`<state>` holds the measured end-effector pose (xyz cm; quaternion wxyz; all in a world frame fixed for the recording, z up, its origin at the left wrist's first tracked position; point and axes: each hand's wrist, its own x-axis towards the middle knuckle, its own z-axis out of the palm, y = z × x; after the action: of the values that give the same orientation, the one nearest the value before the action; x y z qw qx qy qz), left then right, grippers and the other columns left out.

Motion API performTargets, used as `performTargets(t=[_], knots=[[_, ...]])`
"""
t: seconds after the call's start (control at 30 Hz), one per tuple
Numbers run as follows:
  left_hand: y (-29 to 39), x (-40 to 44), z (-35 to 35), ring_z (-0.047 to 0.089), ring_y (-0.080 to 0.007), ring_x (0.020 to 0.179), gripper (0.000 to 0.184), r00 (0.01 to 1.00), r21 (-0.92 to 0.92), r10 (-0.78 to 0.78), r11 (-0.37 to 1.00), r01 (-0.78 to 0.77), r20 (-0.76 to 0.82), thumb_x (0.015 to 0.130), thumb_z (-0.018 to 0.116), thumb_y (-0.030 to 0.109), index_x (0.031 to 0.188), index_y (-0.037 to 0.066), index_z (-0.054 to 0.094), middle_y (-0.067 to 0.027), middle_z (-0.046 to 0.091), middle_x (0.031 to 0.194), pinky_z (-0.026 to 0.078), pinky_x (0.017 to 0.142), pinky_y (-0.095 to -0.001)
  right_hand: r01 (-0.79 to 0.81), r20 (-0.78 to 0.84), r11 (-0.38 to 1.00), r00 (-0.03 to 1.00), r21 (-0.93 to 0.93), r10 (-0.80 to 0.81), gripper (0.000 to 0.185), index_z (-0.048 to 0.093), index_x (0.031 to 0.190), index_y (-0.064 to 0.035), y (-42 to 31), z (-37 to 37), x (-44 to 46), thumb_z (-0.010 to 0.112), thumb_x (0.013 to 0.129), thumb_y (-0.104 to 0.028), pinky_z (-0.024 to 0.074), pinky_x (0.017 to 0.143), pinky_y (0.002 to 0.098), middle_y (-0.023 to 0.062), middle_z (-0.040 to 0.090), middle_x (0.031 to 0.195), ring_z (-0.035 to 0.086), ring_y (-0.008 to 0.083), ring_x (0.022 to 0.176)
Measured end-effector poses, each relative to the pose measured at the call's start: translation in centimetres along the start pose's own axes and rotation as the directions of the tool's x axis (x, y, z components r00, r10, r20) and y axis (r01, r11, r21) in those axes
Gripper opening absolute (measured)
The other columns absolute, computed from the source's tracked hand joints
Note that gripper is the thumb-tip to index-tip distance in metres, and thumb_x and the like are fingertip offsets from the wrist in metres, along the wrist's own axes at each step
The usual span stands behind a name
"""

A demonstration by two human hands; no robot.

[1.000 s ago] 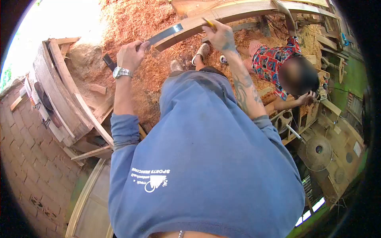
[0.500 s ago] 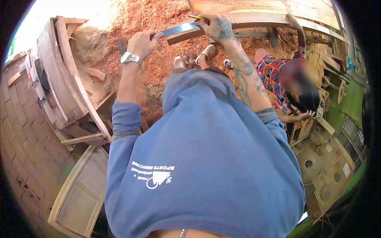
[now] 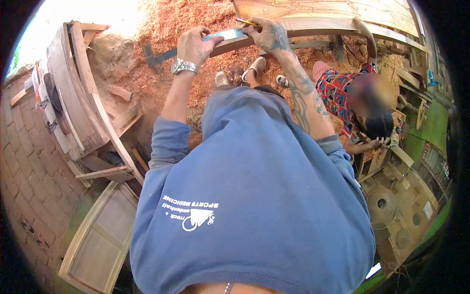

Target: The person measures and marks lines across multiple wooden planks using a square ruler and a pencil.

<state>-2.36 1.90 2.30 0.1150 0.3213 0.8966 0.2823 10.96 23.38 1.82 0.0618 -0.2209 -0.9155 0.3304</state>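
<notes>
A steel square [image 3: 231, 34] lies along the end of a long wooden plank [image 3: 318, 23] at the top of the head view. My left hand [image 3: 195, 46], with a watch on its wrist, is closed around the blade near the plank's end. The square's dark crosspiece [image 3: 149, 56] sticks out to the left of that hand. My right hand [image 3: 269, 36] pinches a yellow pencil [image 3: 248, 22], and its thumb and fingers also rest at the blade's right end. My palm hides part of the blade.
At right, a crouching co-worker in a patterned shirt [image 3: 335, 88] has one hand [image 3: 363, 28] on the plank. Sawdust [image 3: 196, 14] covers the ground. A wooden frame [image 3: 73, 88] and a panel [image 3: 98, 240] stand at left; a dusty machine [image 3: 391, 206] is at lower right.
My left hand has moved right along the square, closer to my right hand, uncovering more of the square's left part. My right hand stays nearly in place with the pencil.
</notes>
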Motion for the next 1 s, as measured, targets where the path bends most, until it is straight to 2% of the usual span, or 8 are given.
performTargets(t=[0.33, 0.5, 0.6, 0.7, 0.73, 0.83, 0.97, 1.0], knots=[[-0.7, -1.7, 1.7, 0.072, -0.0279, 0.074, 0.031, 0.968, -0.035, 0.129, 0.990, -0.140, -0.217, 0.082, 0.086, 0.037, 0.100, 0.013, 0.085, -0.0112, 0.073, 0.083, 0.056, 0.070, -0.0392, 0.011, -0.050, 1.000, 0.999, -0.006, -0.012, 0.034, 0.082, 0.106, -0.0220, 0.3, 0.3, 0.0, 0.076, 0.087, -0.050, 0.0566, 0.075, 0.0448, 0.0120, 0.075, 0.083, 0.073, 0.0328, 0.081], [-0.6, -1.8, 1.2, 0.071, -0.0272, 0.072, 0.029, 0.972, -0.019, 0.122, 0.992, -0.128, -0.199, 0.082, 0.086, 0.036, 0.102, 0.015, 0.085, -0.0096, 0.074, 0.084, 0.056, 0.069, -0.0385, 0.010, -0.072, 1.000, 0.997, 0.004, -0.010, 0.036, 0.082, 0.106, -0.0202, 0.4, 0.6, 0.0, 0.073, 0.091, -0.052, 0.0562, 0.074, 0.0439, 0.0142, 0.075, 0.083, 0.073, 0.0302, 0.079], [-0.8, -1.6, 1.4, 0.071, -0.0269, 0.071, 0.027, 0.964, -0.001, 0.155, 0.987, -0.159, -0.215, 0.083, 0.086, 0.035, 0.102, 0.015, 0.085, -0.0092, 0.075, 0.084, 0.056, 0.068, -0.0384, -0.016, -0.173, 0.973, 0.983, 0.229, 0.057, 0.036, 0.081, 0.111, -0.0118, 1.6, 0.8, 0.4, 0.066, 0.101, -0.043, 0.0554, 0.072, 0.0377, 0.0112, 0.076, 0.084, 0.072, 0.0215, 0.078], [-0.9, -1.5, 1.4, 0.071, -0.0268, 0.070, 0.028, 0.963, 0.007, 0.165, 0.986, -0.167, -0.213, 0.083, 0.086, 0.035, 0.103, 0.016, 0.085, -0.0089, 0.075, 0.084, 0.055, 0.067, -0.0384, -0.042, -0.135, 0.660, 0.967, 0.750, 0.215, 0.038, 0.081, 0.109, -0.0059, 3.2, 1.1, 0.5, 0.058, 0.107, -0.036, 0.0508, 0.064, 0.0317, 0.0054, 0.070, 0.076, 0.065, 0.0145, 0.071], [-0.8, -1.6, 1.4, 0.071, -0.0267, 0.070, 0.028, 0.965, 0.006, 0.163, 0.986, -0.165, -0.207, 0.083, 0.086, 0.036, 0.103, 0.016, 0.085, -0.0088, 0.075, 0.084, 0.055, 0.067, -0.0384, 0.083, -0.255, 0.697, 0.956, 0.712, 0.146, 0.045, 0.079, 0.106, -0.0029, 2.7, 0.9, 0.4, 0.054, 0.110, -0.040, 0.0430, 0.058, 0.0254, -0.0019, 0.063, 0.072, 0.058, 0.0082, 0.066], [-0.6, -1.7, 1.3, 0.071, -0.0259, 0.070, 0.029, 0.970, 0.012, 0.150, 0.989, -0.150, -0.193, 0.083, 0.086, 0.036, 0.104, 0.015, 0.085, -0.0080, 0.075, 0.084, 0.055, 0.067, -0.0379, -0.030, -0.124, 0.611, 0.970, 0.791, 0.209, 0.047, 0.077, 0.105, -0.0034, 4.8, 1.7, 0.4, 0.053, 0.111, -0.043, 0.0378, 0.056, 0.0223, -0.0027, 0.064, 0.072, 0.054, 0.0061, 0.063], [-0.6, -1.9, 1.1, 0.071, -0.0243, 0.071, 0.028, 0.962, 0.007, 0.190, 0.981, -0.192, -0.194, 0.084, 0.085, 0.036, 0.103, 0.015, 0.085, -0.0069, 0.074, 0.083, 0.054, 0.067, -0.0368, -0.096, -0.072, 0.775, 0.981, 0.624, 0.180, 0.042, 0.074, 0.101, -0.0028, 2.8, 0.7, -0.3, 0.059, 0.109, -0.041, 0.0480, 0.064, 0.0226, 0.0015, 0.073, 0.081, 0.064, 0.0061, 0.073], [-0.4, -2.0, 0.9, 0.071, -0.0239, 0.071, 0.028, 0.962, 0.031, 0.197, 0.980, -0.194, -0.192, 0.084, 0.085, 0.036, 0.103, 0.015, 0.085, -0.0067, 0.074, 0.083, 0.054, 0.067, -0.0366, -0.022, -0.096, 0.797, 0.990, 0.603, 0.100, 0.032, 0.075, 0.099, -0.0033, 2.3, 0.4, -0.5, 0.068, 0.104, -0.035, 0.0532, 0.071, 0.0257, 0.0023, 0.074, 0.084, 0.068, 0.0079, 0.079]])
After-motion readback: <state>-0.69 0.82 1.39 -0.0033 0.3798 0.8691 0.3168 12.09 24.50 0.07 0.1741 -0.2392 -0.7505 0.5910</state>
